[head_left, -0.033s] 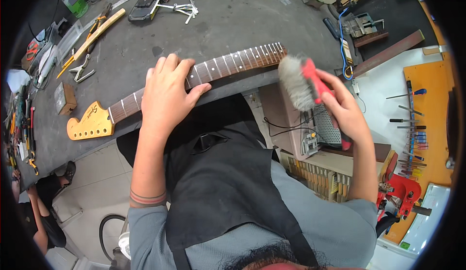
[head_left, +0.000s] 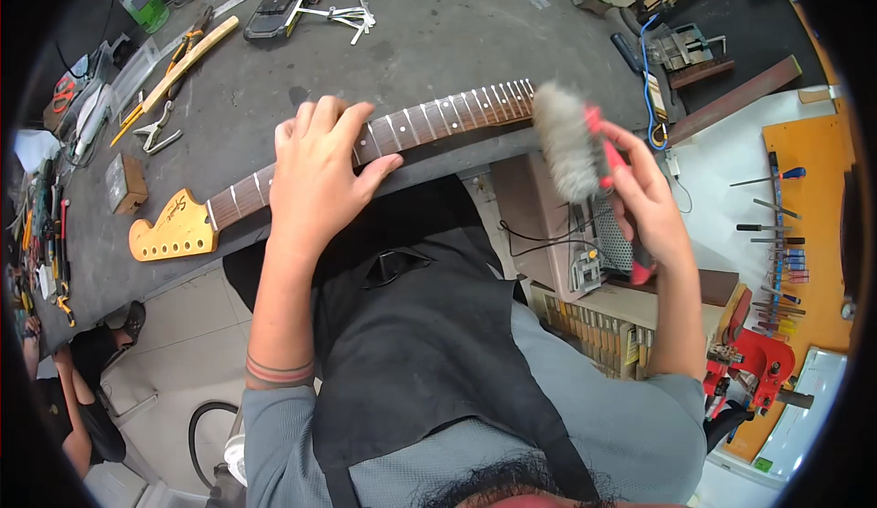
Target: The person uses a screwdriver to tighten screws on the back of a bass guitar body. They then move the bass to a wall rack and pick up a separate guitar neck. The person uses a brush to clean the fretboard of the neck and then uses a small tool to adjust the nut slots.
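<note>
A guitar neck (head_left: 429,122) lies along the workbench's near edge, with its pale wooden headstock (head_left: 178,229) to the left. Its dark fretboard faces up, with dot inlays and bright frets. My left hand (head_left: 320,165) grips it across the middle, thumb on the near side and fingers over the far side. In my right hand (head_left: 653,202) is a brush with a red handle and thick grey bristles (head_left: 565,142). The bristles are beside the fretboard's right end; whether they touch it I cannot tell.
On the workbench (head_left: 438,42) lie a folded set of metal keys (head_left: 338,19), pliers, a wooden strip (head_left: 196,60) and a small block (head_left: 126,184). Tools hang on an orange board (head_left: 808,234) at right. Another person (head_left: 78,398) sits at the lower left.
The brush has shifted slightly to the right and turned a little in my right hand. My left hand and the guitar neck stay almost in place.
</note>
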`<state>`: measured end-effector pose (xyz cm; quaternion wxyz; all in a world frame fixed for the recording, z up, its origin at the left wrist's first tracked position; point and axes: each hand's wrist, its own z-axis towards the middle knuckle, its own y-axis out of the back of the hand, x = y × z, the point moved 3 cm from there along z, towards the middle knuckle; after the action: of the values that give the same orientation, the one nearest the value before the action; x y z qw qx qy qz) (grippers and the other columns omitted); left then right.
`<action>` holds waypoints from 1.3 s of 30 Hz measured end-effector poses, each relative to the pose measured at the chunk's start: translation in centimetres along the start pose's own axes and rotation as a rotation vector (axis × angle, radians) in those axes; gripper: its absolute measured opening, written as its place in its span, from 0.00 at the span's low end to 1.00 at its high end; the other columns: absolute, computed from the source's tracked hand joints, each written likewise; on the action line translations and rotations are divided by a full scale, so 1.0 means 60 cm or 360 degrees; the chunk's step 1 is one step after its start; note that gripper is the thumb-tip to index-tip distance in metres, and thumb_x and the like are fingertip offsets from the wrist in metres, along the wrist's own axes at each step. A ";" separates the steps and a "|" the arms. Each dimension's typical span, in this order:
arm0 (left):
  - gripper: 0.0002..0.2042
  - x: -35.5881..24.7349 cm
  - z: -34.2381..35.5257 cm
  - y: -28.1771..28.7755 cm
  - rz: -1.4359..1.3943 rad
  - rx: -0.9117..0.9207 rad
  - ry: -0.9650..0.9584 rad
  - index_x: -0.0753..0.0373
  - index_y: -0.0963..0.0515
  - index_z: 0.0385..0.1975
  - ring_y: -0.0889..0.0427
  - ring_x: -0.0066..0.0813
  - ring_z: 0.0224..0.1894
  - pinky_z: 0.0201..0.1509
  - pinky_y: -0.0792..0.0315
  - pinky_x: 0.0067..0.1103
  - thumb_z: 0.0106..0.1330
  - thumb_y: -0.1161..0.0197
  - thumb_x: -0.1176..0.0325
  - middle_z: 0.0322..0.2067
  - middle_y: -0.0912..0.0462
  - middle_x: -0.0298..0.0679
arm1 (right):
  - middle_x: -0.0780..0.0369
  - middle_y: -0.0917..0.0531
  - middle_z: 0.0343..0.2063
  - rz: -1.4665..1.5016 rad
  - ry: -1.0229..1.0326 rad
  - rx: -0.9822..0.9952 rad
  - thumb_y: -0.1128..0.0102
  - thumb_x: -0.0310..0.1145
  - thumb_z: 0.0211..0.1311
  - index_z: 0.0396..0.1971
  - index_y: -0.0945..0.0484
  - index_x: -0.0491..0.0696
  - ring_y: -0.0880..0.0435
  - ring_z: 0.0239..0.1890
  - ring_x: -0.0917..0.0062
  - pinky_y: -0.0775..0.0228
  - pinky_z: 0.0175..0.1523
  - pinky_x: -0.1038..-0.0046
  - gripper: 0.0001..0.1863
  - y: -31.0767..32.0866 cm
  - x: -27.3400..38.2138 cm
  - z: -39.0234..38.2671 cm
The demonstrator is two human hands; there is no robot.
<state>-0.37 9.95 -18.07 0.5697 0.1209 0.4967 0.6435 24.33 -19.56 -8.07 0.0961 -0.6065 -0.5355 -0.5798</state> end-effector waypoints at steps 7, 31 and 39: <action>0.29 -0.123 -0.039 -0.030 -0.1853 0.0265 0.0503 0.62 0.29 0.74 0.18 0.29 0.49 0.59 0.21 0.29 0.80 0.23 0.63 0.47 0.18 0.38 | 0.55 0.17 0.51 0.2003 0.0637 0.0723 0.41 0.30 0.60 0.66 0.20 0.38 0.14 0.52 0.65 0.23 0.67 0.56 0.32 -0.238 -0.001 0.148; 0.31 -0.151 0.099 0.109 0.0256 0.1030 0.0138 0.46 0.19 0.78 0.10 0.48 0.44 0.50 0.16 0.37 0.74 0.23 0.60 0.41 0.15 0.47 | 0.49 0.27 0.77 -0.0664 0.1142 -0.0104 0.15 0.46 0.63 0.77 0.26 0.49 0.35 0.85 0.49 0.35 0.85 0.49 0.45 -0.096 -0.109 0.282; 0.31 -0.157 0.173 -0.015 0.0330 0.0824 -0.0252 0.41 0.17 0.76 0.12 0.53 0.39 0.45 0.20 0.44 0.71 0.22 0.62 0.36 0.16 0.46 | 0.49 0.22 0.70 -0.0526 0.1182 -0.0212 0.15 0.38 0.60 0.78 0.31 0.42 0.25 0.77 0.50 0.29 0.80 0.54 0.48 -0.089 -0.110 0.285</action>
<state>10.71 6.98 -9.93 0.4882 0.3623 0.5834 0.5386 32.14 -8.34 -21.38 0.1488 -0.2667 -0.5160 -0.8003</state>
